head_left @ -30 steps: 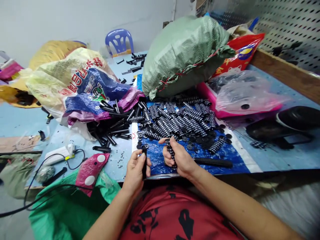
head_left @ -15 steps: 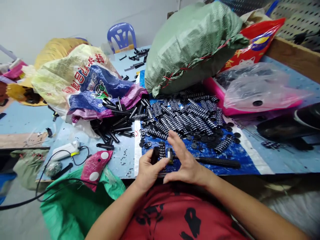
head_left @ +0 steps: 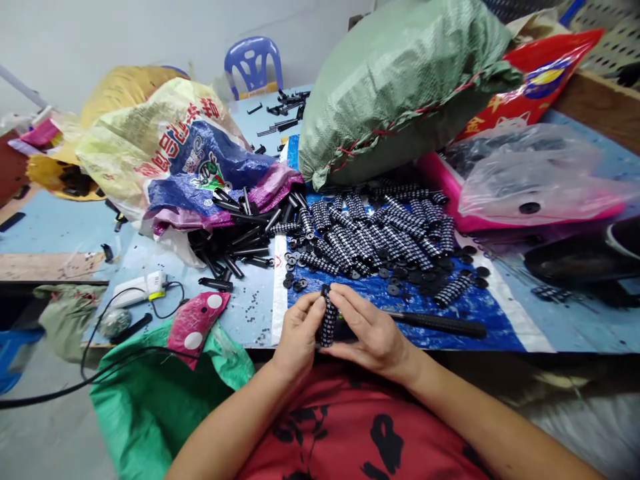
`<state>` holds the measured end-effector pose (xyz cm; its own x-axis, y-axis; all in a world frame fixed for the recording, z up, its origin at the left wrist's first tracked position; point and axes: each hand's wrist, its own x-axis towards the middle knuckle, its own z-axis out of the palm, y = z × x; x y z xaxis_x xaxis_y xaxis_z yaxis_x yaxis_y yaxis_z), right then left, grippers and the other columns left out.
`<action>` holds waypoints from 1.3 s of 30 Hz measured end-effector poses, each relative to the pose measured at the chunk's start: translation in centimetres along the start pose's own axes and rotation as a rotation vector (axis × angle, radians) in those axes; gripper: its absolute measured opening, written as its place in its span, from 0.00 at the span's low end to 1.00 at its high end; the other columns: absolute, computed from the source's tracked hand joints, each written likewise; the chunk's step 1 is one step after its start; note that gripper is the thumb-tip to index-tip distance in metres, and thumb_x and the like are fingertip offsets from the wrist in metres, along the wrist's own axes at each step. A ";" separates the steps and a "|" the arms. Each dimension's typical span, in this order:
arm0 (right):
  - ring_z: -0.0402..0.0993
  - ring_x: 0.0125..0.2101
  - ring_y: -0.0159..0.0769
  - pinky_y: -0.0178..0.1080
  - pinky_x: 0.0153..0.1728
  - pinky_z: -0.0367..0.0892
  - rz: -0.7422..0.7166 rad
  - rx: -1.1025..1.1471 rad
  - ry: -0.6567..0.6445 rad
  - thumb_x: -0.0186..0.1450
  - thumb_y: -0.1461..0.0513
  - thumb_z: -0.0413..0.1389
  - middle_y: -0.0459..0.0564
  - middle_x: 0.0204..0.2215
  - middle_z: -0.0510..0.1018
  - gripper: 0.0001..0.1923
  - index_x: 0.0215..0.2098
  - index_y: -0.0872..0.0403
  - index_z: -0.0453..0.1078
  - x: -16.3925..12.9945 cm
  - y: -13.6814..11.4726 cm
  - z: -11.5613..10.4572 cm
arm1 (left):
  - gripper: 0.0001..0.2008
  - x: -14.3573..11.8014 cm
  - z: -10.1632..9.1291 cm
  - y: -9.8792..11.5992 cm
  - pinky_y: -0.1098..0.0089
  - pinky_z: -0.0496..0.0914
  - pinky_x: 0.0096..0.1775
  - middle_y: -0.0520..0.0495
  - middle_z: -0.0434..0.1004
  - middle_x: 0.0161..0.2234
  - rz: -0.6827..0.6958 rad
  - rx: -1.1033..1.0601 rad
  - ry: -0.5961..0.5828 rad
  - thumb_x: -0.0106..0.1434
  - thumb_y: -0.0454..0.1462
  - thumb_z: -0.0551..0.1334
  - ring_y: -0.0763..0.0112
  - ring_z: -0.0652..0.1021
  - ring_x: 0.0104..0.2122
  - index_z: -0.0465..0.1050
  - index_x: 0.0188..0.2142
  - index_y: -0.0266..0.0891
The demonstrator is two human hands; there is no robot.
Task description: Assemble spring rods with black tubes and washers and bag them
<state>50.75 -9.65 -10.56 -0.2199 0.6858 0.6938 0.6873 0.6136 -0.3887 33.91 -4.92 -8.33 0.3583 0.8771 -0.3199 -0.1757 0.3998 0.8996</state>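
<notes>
A blue table [head_left: 35, 233] stands before a pale wall [head_left: 150, 30]. Over its near edge, a checkered roller [head_left: 327, 323] is held roughly upright between both hands: the left hand [head_left: 296, 333] grips its upper part with thumb and fingers, and the right hand [head_left: 375, 333] closes on it from the other side. Just right lies a black handle [head_left: 440, 325] on a blue sheet [head_left: 500, 337]. Beyond are loose discs [head_left: 394, 291] and piled rollers [head_left: 360, 240], then a green sack [head_left: 395, 93].

The black cylinder [head_left: 328, 324], covered with rows of small white marks, is held slightly tilted, left of the black handle [head_left: 440, 325].
</notes>
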 end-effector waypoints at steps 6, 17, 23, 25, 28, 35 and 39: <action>0.64 0.66 0.52 0.50 0.62 0.71 0.046 -0.004 -0.050 0.68 0.49 0.63 0.72 0.65 0.65 0.53 0.77 0.62 0.41 -0.2 -0.2 0.8 | 0.28 -0.1 -0.9 0.4 0.69 0.74 0.40 0.42 0.82 0.39 -0.095 0.038 -0.033 0.57 0.52 0.74 0.70 0.79 0.34 0.80 0.48 0.35; 0.76 0.46 0.49 0.51 0.47 0.72 0.210 -0.414 -0.159 0.73 0.59 0.57 0.58 0.46 0.79 0.13 0.53 0.57 0.72 -4.7 3.1 -2.9 | 0.16 0.0 -6.3 0.4 0.61 0.71 0.49 0.40 0.80 0.44 0.326 0.884 0.004 0.70 0.46 0.61 0.61 0.79 0.44 0.77 0.49 0.38; 0.75 0.36 0.38 0.41 0.39 0.69 0.213 -0.382 -0.090 0.74 0.66 0.53 0.53 0.36 0.77 0.08 0.50 0.60 0.70 -4.1 1.5 -2.6 | 0.15 2.1 -7.9 2.2 0.66 0.67 0.42 0.45 0.78 0.37 0.174 1.251 -0.097 0.62 0.45 0.69 0.63 0.76 0.38 0.81 0.44 0.39; 0.75 0.34 0.36 0.39 0.38 0.69 0.203 -0.293 -0.067 0.75 0.66 0.52 0.53 0.36 0.77 0.08 0.50 0.60 0.69 -2.6 0.5 -1.9 | 0.17 2.8 -7.8 2.2 0.69 0.64 0.35 0.49 0.76 0.32 0.079 1.172 -0.123 0.60 0.48 0.70 0.68 0.74 0.32 0.80 0.40 0.38; 0.74 0.31 0.35 0.40 0.34 0.67 0.186 -0.286 -0.167 0.76 0.64 0.52 0.50 0.32 0.76 0.06 0.45 0.56 0.71 -0.4 -0.3 -1.0 | 0.19 3.4 -7.8 1.9 0.71 0.59 0.30 0.53 0.70 0.26 0.026 1.061 -0.120 0.58 0.50 0.71 0.72 0.69 0.27 0.77 0.38 0.37; 0.70 0.27 0.35 0.40 0.31 0.63 0.126 -0.337 -0.180 0.76 0.63 0.50 0.49 0.28 0.74 0.09 0.41 0.55 0.72 1.9 -0.3 -0.1 | 0.19 3.6 -8.0 1.7 0.72 0.56 0.28 0.54 0.67 0.25 0.037 1.019 -0.138 0.57 0.50 0.71 0.74 0.65 0.25 0.74 0.35 0.37; 0.72 0.30 0.36 0.39 0.34 0.66 0.082 -0.217 -0.181 0.75 0.65 0.52 0.50 0.31 0.76 0.07 0.46 0.57 0.72 1.8 -1.0 -0.3 | 0.19 4.4 -8.1 2.5 0.71 0.58 0.29 0.54 0.69 0.25 0.008 1.041 -0.198 0.53 0.49 0.72 0.73 0.66 0.26 0.73 0.33 0.37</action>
<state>49.83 -9.17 -8.79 -0.2637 0.8003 0.5385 0.8357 0.4684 -0.2869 27.62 2.09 -9.94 0.5204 0.7821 -0.3429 0.6598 -0.1134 0.7428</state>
